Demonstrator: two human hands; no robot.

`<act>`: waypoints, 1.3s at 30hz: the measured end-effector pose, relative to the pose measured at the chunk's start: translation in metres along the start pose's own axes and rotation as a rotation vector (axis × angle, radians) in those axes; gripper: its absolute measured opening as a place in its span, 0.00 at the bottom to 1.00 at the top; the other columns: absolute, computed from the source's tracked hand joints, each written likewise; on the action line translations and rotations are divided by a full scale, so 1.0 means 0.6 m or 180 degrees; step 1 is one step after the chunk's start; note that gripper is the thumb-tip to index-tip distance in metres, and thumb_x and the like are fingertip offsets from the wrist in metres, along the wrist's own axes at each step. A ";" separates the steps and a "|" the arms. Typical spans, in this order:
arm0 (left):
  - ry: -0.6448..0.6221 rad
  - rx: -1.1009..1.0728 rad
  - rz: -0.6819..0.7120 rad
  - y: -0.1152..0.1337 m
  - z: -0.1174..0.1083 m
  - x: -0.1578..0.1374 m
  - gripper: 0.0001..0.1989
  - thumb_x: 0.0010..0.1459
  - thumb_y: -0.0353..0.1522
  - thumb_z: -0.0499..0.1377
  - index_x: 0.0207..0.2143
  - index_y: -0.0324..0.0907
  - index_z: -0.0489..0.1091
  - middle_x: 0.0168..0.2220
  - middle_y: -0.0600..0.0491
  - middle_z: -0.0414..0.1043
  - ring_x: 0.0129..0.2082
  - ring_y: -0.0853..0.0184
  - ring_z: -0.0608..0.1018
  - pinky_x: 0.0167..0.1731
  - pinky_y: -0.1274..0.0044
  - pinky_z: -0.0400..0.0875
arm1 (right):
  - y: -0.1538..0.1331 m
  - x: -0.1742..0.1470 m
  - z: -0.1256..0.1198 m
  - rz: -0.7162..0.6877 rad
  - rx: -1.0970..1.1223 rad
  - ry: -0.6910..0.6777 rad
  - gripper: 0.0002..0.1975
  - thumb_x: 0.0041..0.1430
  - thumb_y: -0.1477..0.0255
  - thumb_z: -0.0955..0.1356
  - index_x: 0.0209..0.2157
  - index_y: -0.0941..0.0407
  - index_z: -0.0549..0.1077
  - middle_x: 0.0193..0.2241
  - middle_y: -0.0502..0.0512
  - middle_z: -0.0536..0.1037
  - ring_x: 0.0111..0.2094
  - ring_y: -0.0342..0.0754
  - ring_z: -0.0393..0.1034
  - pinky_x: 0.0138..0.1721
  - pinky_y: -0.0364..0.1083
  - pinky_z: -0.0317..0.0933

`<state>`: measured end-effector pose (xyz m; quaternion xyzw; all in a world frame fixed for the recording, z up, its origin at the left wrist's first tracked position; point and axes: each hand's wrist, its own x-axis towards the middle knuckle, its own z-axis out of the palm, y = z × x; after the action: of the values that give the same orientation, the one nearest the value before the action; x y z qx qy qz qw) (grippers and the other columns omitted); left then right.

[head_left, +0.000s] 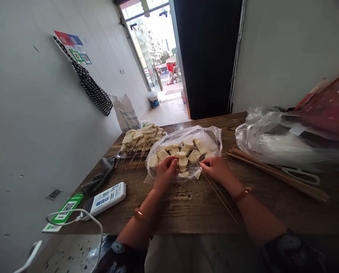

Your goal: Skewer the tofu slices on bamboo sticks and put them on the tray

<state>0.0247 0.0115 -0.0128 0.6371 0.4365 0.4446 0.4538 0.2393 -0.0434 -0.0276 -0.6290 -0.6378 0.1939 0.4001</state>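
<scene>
An open clear plastic bag [215, 138] lies spread on the wooden table, holding several pale, bread-like slices [194, 156]. My left hand [166, 171] is over the near left side of the bag, thumb and fingers pinched together. Whatever is between them, if anything, is hidden. Thin wooden skewers [219, 193] are pinched in my right hand [217, 169] at the bag's near right side. Their tips point toward the slices, and their long ends slant back toward the table's front edge. A small slice piece [198, 173] lies just left of my right fingers.
Skewered slices [143, 137] are piled on a tray at the back left. A bundle of skewers [280, 174] lies right, beside scissors [300, 175] and plastic bags [277, 132]. A white device [108, 199] with a cable and a green code card [65, 212] occupy the left.
</scene>
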 end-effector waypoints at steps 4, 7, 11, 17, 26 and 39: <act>-0.0045 0.0902 0.0342 0.012 0.006 0.025 0.12 0.55 0.38 0.57 0.36 0.39 0.73 0.26 0.52 0.73 0.26 0.68 0.73 0.27 0.77 0.67 | 0.007 0.004 0.001 0.0040 0.0276 0.0156 0.10 0.52 0.69 0.67 0.26 0.58 0.79 0.24 0.57 0.80 0.26 0.48 0.71 0.28 0.44 0.55; -0.0094 0.2065 0.0708 0.030 0.030 0.052 0.09 0.57 0.33 0.56 0.34 0.40 0.75 0.33 0.49 0.76 0.33 0.65 0.75 0.36 0.75 0.68 | 0.016 0.011 0.008 0.0134 0.0607 0.0256 0.13 0.54 0.65 0.64 0.28 0.59 0.76 0.22 0.55 0.78 0.24 0.47 0.69 0.26 0.43 0.56; -0.0417 0.3016 0.0665 0.045 0.077 0.082 0.09 0.58 0.32 0.55 0.33 0.42 0.76 0.37 0.49 0.77 0.40 0.63 0.75 0.44 0.73 0.66 | 0.027 0.019 0.018 0.0257 0.1041 0.0376 0.15 0.54 0.61 0.63 0.28 0.58 0.73 0.18 0.52 0.75 0.20 0.45 0.66 0.22 0.42 0.57; -0.0001 0.3090 0.0273 0.028 0.096 0.123 0.10 0.57 0.31 0.56 0.39 0.39 0.75 0.41 0.43 0.76 0.45 0.59 0.75 0.47 0.71 0.64 | 0.034 0.025 0.026 0.0419 0.1449 0.0595 0.16 0.52 0.58 0.65 0.27 0.57 0.73 0.16 0.52 0.74 0.17 0.45 0.64 0.20 0.43 0.57; 0.0349 0.2231 -0.0316 0.008 0.106 0.166 0.13 0.53 0.40 0.60 0.30 0.38 0.73 0.29 0.46 0.76 0.36 0.61 0.76 0.34 0.76 0.65 | 0.027 0.023 0.028 0.0538 0.1688 0.0482 0.18 0.50 0.55 0.65 0.27 0.57 0.71 0.17 0.51 0.72 0.18 0.44 0.63 0.20 0.42 0.56; 0.0095 0.0221 -0.0208 0.041 0.055 0.115 0.07 0.48 0.31 0.62 0.28 0.38 0.67 0.23 0.58 0.66 0.23 0.74 0.68 0.26 0.80 0.65 | -0.007 0.007 0.009 0.0435 0.1985 0.0215 0.20 0.49 0.59 0.66 0.35 0.61 0.75 0.17 0.47 0.68 0.19 0.42 0.58 0.21 0.41 0.52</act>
<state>0.0760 0.0663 0.0165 0.6312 0.4789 0.4236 0.4392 0.2330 -0.0384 -0.0267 -0.5235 -0.4902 0.3855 0.5806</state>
